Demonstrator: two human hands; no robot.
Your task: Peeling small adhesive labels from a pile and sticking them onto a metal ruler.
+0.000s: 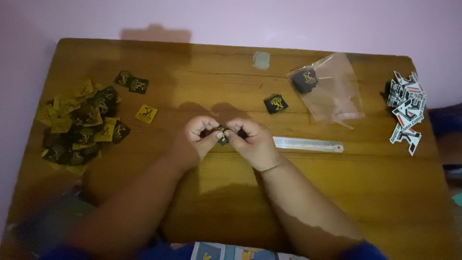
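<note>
At bench centre, a small black label (222,135) is pinched between left hand (195,139) and right hand (252,139); a steel ruler (308,144) lies just beside, toward the right edge

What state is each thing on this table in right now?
Left hand: pinching the small label.
Right hand: pinching it too.
Small label: held above the table.
Plastic bag: lying flat, labels inside.
Ruler: lying flat.
Label pile: loose, scattered.
</note>
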